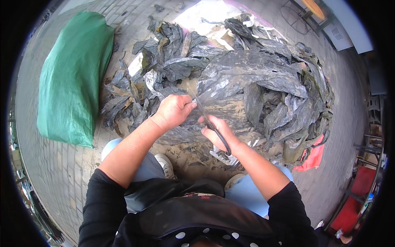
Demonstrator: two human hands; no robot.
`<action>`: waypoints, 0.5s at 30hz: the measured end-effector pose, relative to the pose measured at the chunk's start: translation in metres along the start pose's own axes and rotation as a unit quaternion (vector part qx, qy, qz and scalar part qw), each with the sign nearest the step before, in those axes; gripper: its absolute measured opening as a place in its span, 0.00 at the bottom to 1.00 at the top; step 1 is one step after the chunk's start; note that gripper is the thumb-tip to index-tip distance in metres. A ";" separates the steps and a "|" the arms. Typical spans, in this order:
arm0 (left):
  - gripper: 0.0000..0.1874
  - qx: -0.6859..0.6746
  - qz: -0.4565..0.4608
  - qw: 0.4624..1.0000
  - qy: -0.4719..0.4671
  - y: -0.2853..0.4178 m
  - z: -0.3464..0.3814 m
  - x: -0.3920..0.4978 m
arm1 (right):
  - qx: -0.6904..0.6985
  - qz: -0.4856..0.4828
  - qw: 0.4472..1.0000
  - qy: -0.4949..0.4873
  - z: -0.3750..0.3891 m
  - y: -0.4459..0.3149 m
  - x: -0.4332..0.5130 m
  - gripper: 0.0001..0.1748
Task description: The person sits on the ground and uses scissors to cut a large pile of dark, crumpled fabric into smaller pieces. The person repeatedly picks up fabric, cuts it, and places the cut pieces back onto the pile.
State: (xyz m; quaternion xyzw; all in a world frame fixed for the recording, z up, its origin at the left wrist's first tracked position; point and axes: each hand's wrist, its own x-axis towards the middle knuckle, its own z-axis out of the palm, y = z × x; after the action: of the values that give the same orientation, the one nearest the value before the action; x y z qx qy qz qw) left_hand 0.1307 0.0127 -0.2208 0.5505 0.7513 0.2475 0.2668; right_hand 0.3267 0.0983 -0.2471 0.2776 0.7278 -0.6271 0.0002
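My right hand point(223, 131) grips a pair of scissors point(200, 106) by its dark handles. The blades point up and to the left, past the fingertips of my left hand point(176, 108). Those fingers are pinched on the edge of a grey, wrinkled leaf that looks like dried kelp point(228, 83); only a small pale bit shows at the fingertips. The broad leaf spreads to the right of the scissors. A thick heap of similar dark leaves point(287, 114) curls around on the right, dusted whitish in places. Smaller leaf pieces point(177, 40) lie beyond my left hand.
A full green woven sack point(75, 77) lies on the paving at the left. Behind the leaves is a white plastic sheet point(206, 15). Red sacking point(314, 157) pokes out at lower right. A red seat point(355, 200) and a round-topped stool point(313, 8) stand at the right side.
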 end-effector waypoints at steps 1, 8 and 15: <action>0.14 -0.014 -0.001 1.000 0.004 0.000 0.001 0.000 | 0.053 0.029 0.997 -0.037 -0.002 -0.003 0.001 0.20; 0.12 -0.159 -0.013 0.985 -0.060 -0.006 0.001 -0.005 | 0.141 0.103 0.976 -0.132 -0.011 -0.017 0.013 0.23; 0.12 -0.027 -0.004 0.998 -0.050 -0.016 -0.004 -0.005 | 0.083 0.023 0.994 -0.067 0.009 -0.007 0.011 0.15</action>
State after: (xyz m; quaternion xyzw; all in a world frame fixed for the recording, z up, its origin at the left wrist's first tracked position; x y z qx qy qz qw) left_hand 0.1182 0.0032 -0.2274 0.5518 0.7323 0.2391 0.3194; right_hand 0.3110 0.0938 -0.2462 0.2506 0.6651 -0.7022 0.0407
